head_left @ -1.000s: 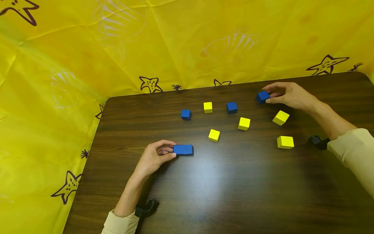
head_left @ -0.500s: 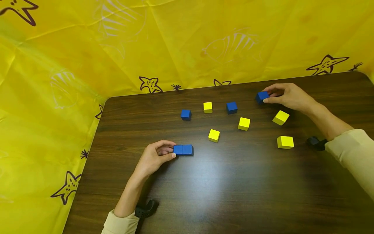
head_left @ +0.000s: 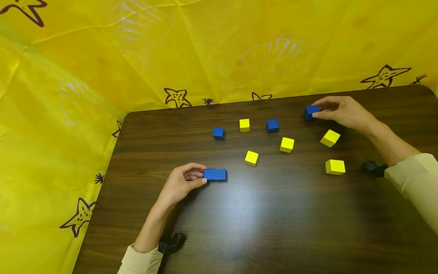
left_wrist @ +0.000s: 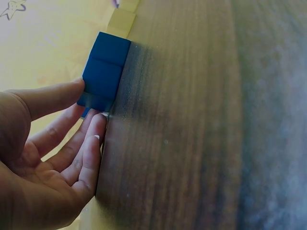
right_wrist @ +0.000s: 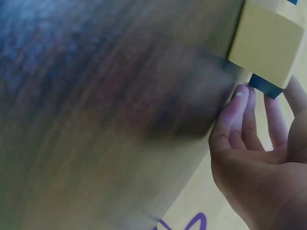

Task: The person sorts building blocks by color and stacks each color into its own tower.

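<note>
Blue in both hands. Left hand (head_left: 179,183) has a narrow grip, thumb and fingers on the left-end block (head_left: 209,174) of a touching pair. Right-end block (head_left: 220,174) just butts up, no finger on it. Pair lies on the dark wood surface (head_left: 273,220), nearer its left edge than its right. Right hand (head_left: 345,113) pinches the far blue block (head_left: 311,112) close to the far edge, towards the far right corner; can't tell if it's lifted. Two loose blue blocks (head_left: 272,126) and five yellow blocks (head_left: 286,145) lie between and around the hands.

Risks, my read: a twist or shove from the left hand would split the pair at the seam, since only one end is held. A slip or outward push at the right could send that block over the far edge. Right forearm dropping low could clip the yellow block beside it (head_left: 330,138); the black wrist unit (head_left: 374,169) could catch the nearest yellow one (head_left: 335,167).

Brands, labels, writing: none readable. Yellow sheet (head_left: 212,45) has starfish and fish drawings only.
</note>
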The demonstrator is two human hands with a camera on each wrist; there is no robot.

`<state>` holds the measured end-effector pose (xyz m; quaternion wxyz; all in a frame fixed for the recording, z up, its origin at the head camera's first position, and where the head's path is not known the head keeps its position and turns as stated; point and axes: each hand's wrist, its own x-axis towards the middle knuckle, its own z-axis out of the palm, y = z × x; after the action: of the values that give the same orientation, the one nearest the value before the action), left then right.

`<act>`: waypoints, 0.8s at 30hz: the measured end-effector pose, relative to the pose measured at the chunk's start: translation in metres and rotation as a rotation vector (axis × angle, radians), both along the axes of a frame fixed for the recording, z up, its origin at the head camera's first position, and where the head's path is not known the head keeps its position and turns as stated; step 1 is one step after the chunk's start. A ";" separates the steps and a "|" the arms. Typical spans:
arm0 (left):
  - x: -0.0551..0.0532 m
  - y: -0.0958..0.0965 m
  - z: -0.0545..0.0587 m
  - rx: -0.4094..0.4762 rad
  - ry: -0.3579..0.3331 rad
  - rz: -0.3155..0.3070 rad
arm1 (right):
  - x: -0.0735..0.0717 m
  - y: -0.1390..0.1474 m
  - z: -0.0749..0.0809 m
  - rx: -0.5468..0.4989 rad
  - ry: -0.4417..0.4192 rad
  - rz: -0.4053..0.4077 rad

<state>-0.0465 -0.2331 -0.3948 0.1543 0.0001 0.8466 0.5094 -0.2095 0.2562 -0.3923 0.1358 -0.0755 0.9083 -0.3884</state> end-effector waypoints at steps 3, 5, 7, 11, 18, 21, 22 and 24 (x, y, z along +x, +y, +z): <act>0.000 0.000 0.000 -0.006 -0.007 0.006 | 0.002 0.001 0.005 -0.012 0.002 -0.004; -0.001 0.001 0.001 -0.006 -0.010 0.008 | 0.004 0.002 0.008 -0.025 0.005 -0.014; -0.001 0.001 0.001 -0.004 -0.011 0.011 | 0.005 0.002 0.012 -0.042 0.012 -0.028; 0.000 0.000 0.001 0.013 0.000 0.007 | 0.008 0.001 0.018 -0.065 0.030 -0.065; 0.000 0.000 0.000 0.021 0.016 0.003 | 0.016 -0.001 0.026 -0.117 0.073 -0.088; 0.000 0.000 0.000 0.018 0.015 0.004 | 0.020 -0.002 0.028 -0.140 0.070 -0.090; 0.000 0.000 0.000 0.021 0.015 0.004 | 0.021 -0.003 0.028 -0.142 0.072 -0.090; 0.000 0.000 0.000 0.027 0.014 0.003 | 0.024 -0.004 0.029 -0.149 0.078 -0.093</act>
<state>-0.0467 -0.2327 -0.3950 0.1476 0.0046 0.8407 0.5210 -0.1856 0.2521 -0.3629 0.0762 -0.0580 0.8840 -0.4575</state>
